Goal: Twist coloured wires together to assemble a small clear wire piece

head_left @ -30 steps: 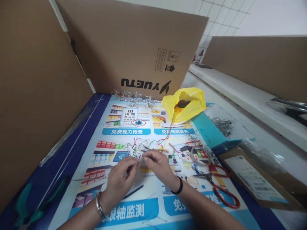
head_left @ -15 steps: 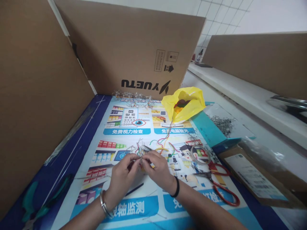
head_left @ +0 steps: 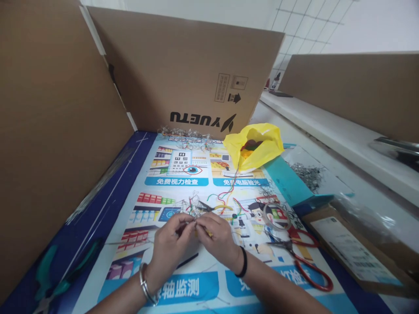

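Note:
In the middle of the mat, my left hand (head_left: 172,244) and my right hand (head_left: 218,240) meet fingertip to fingertip. Thumb and forefinger of each are pinched together on a thin wire, mostly hidden by the fingers. Just beyond the fingertips sticks up a tangled cluster of fine wires (head_left: 194,204) with small clear bits and red and green threads among them. A slim tool with yellow handles (head_left: 224,208) and a dark tip lies behind my right hand. Red, green and yellow threads (head_left: 233,185) trail from a yellow bag (head_left: 266,159) towards it.
Red-handled scissors (head_left: 288,246) and a tape roll (head_left: 288,223) lie right of my hands. Green-handled pliers (head_left: 44,272) are at lower left, below a bundle of straight wires (head_left: 85,203). Cardboard panels (head_left: 183,65) wall the left and back. A labelled package (head_left: 355,248) sits at right.
The whole view has shifted slightly down and right. Both hands stay pinched together in nearly the same place, with small finger movements. The wire cluster is less spread out above them.

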`<state>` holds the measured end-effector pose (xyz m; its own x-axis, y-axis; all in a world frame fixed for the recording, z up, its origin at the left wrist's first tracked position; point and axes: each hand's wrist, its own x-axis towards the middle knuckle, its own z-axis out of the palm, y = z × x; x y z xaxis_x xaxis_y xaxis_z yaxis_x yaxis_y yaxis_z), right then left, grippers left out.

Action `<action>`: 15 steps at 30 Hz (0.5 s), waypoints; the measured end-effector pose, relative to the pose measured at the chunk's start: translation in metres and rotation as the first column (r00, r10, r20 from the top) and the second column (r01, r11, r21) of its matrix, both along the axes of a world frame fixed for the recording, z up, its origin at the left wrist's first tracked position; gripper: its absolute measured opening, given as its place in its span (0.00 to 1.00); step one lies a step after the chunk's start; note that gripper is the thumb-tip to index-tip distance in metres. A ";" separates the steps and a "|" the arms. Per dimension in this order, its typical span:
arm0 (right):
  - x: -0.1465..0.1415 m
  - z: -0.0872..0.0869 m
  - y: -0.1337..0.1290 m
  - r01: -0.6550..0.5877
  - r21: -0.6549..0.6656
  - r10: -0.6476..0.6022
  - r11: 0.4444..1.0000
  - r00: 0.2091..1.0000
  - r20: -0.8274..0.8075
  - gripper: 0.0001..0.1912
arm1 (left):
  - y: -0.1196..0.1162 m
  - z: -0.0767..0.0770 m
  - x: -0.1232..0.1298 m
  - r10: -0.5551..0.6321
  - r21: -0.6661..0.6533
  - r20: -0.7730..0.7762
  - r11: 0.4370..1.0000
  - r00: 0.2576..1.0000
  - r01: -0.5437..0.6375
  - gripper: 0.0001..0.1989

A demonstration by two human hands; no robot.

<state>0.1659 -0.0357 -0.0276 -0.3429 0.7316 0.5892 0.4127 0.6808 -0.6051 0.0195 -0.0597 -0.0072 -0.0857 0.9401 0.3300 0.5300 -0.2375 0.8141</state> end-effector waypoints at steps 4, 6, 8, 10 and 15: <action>-0.002 0.000 0.000 -0.034 -0.037 0.032 0.999 0.998 -0.060 0.09 | -0.002 -0.002 -0.001 -0.008 0.013 -0.031 1.000 1.000 0.008 0.03; -0.002 0.001 0.000 -0.052 -0.080 0.045 0.995 0.996 -0.082 0.09 | -0.002 -0.004 -0.003 -0.024 0.028 -0.052 0.999 0.998 0.025 0.02; -0.001 0.001 0.001 -0.071 -0.132 0.059 0.989 0.993 -0.099 0.08 | -0.002 -0.006 -0.005 -0.050 0.049 -0.081 0.997 0.995 0.054 0.02; -0.001 0.000 0.001 -0.083 -0.187 0.061 0.979 0.991 -0.119 0.08 | -0.001 -0.009 -0.007 -0.080 0.083 -0.119 0.992 0.990 0.090 0.02; -0.001 -0.004 0.003 -0.077 -0.314 0.043 0.946 0.993 -0.115 0.07 | 0.001 -0.016 -0.009 -0.098 0.164 -0.225 0.977 0.969 0.137 0.04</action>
<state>0.1649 -0.0328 -0.0311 -0.3405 0.8664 0.3653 0.2997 0.4683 -0.8312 0.0110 -0.0583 -0.0228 0.1131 0.8640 0.4907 0.6470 -0.4388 0.6236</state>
